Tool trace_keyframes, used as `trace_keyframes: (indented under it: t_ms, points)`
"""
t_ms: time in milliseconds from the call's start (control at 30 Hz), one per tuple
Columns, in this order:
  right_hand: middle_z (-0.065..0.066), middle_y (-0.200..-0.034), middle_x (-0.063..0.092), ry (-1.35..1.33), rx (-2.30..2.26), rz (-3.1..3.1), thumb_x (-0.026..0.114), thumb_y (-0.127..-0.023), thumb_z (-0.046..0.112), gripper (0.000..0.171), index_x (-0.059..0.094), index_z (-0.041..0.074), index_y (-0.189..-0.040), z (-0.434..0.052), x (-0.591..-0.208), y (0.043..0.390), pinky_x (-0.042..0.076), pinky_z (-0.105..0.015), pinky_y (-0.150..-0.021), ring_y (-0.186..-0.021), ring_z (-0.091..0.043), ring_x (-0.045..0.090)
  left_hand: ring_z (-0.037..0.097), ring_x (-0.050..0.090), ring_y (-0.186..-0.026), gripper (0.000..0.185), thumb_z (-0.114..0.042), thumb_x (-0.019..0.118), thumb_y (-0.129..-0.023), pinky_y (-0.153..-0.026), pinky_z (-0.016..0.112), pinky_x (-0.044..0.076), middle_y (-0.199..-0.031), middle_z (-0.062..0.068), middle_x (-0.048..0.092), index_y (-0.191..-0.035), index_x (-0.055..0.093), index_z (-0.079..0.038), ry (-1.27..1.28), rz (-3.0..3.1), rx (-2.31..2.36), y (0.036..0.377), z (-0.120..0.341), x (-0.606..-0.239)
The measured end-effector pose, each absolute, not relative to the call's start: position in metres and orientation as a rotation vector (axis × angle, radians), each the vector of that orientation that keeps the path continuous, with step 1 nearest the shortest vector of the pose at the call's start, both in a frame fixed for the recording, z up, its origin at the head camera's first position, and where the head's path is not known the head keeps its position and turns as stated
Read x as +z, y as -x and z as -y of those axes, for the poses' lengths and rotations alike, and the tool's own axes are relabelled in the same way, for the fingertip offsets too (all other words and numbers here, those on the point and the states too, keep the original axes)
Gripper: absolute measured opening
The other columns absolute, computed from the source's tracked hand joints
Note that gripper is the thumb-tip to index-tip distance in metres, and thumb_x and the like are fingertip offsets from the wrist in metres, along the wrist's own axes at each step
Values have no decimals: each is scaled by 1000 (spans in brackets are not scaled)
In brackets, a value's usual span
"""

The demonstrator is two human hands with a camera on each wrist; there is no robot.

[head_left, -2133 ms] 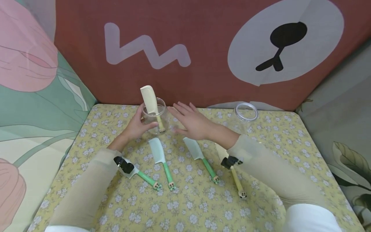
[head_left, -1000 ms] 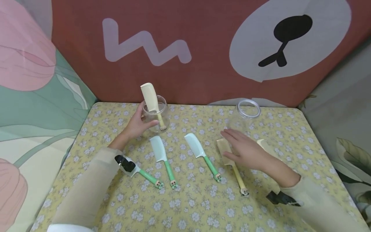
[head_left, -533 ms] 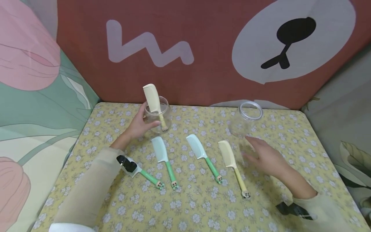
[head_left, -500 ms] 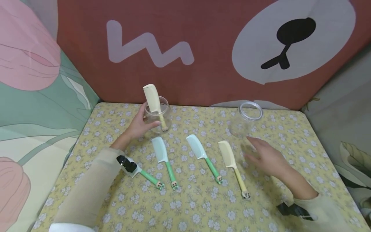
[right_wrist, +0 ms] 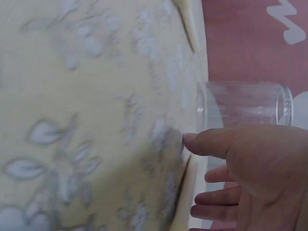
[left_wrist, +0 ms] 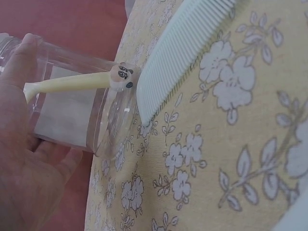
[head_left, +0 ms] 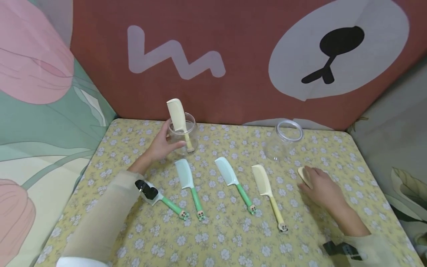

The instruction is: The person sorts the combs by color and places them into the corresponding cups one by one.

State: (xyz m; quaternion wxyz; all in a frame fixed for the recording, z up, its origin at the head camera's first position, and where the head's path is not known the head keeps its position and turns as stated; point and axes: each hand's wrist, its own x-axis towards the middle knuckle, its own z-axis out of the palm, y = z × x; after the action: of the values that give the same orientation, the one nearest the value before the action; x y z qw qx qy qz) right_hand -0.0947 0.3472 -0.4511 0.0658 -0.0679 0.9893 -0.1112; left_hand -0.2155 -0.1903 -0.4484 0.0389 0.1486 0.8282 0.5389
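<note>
My left hand (head_left: 159, 146) holds a clear plastic jar (head_left: 194, 138) at the back left, thumb on its near side. A cream comb (head_left: 176, 115) leans in that jar, its yellow panda-tipped handle (left_wrist: 72, 83) down. At the right, my right hand (head_left: 323, 188) is low over another cream comb (head_left: 304, 177); one end shows between thumb and fingers, the rest is hidden. In the right wrist view the thumb (right_wrist: 209, 143) is straight and the fingers are loosely extended above this comb (right_wrist: 185, 192). A second clear jar (head_left: 280, 146) stands beyond this hand.
Two pale blue combs with green handles, one left (head_left: 184, 174) and one centre (head_left: 227, 171), lie on the flowered tablecloth (head_left: 213, 237). A third green-handled comb (head_left: 171, 204) lies partly under my left wrist. A cream comb (head_left: 261, 180) lies right of centre. A red wall (head_left: 240, 96) borders the back.
My right hand has moved from beside the left jar to the right, then down over the cream comb there. The left hand keeps its hold on the jar.
</note>
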Motion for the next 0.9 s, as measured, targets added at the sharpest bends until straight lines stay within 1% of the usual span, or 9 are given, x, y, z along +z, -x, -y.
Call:
trace_keyframes:
  t_ms: [133,200,367,567,667,733,800,867,900]
  points:
    - [-42,-139,43,154,-330,-2946,68,-98,30,70,41,-14,-146,-351,-456,94,46,-72,-88,-121,-61,44,32,27,-150,100,-25,78,-93,-119,57,29,-164,10,26,-165,8,-19,-441,-2543,1643,216,189,-448]
    - [-41,-138,45,166,-325,-2960,69,-97,28,67,44,-13,-144,-352,-457,94,47,-71,-87,-120,-60,47,33,27,-150,100,-25,78,-93,-119,58,29,-164,11,26,-165,8,-19,-438,-2545,1646,216,189,-448]
    - [-39,-126,56,247,-311,-3016,74,-93,17,56,53,-13,-136,-352,-454,96,53,-64,-80,-106,-55,58,34,27,-150,99,-23,77,-94,-119,59,29,-164,11,26,-165,9,-19,-433,-2539,1651,215,191,-448]
    - [-38,-119,60,266,-321,-3032,75,-90,9,52,56,-13,-133,-354,-452,98,56,-60,-74,-96,-50,64,34,28,-150,97,-21,76,-94,-119,59,28,-163,11,27,-164,9,-20,-451,-2532,1665,215,190,-450]
    - [-38,-117,61,252,-359,-3008,69,-92,7,49,55,-15,-134,-354,-450,99,55,-48,-60,-76,-37,65,34,28,-150,98,-21,76,-94,-119,58,28,-163,11,27,-165,8,-20,-440,-2537,1652,215,189,-450]
    - [-35,-109,64,220,-404,-2988,63,-93,5,49,51,-17,-135,-354,-450,100,48,-39,-52,-64,-26,59,35,27,-150,98,-21,76,-94,-120,58,28,-164,12,27,-165,7,-20,-425,-2534,1644,212,188,-445]
    - [-32,-101,65,179,-452,-2976,58,-94,4,50,47,-19,-138,-355,-449,100,41,-34,-48,-57,-18,51,36,26,-150,97,-18,75,-95,-120,57,27,-163,15,26,-164,7,-15,-413,-2526,1633,207,185,-436]
    - [-22,-82,64,158,-484,-2991,56,-95,3,52,42,-20,-141,-355,-448,100,37,-32,-45,-51,-17,46,36,26,-151,97,-16,74,-96,-120,57,26,-164,16,25,-164,6,-14,-410,-2516,1640,207,185,-435]
    - [-17,-74,62,146,-498,-3001,55,-96,2,53,40,-18,-143,-355,-448,99,35,-32,-43,-49,-16,43,36,25,-151,96,-15,74,-96,-121,57,26,-164,16,25,-164,6,-14,-410,-2511,1645,207,184,-435]
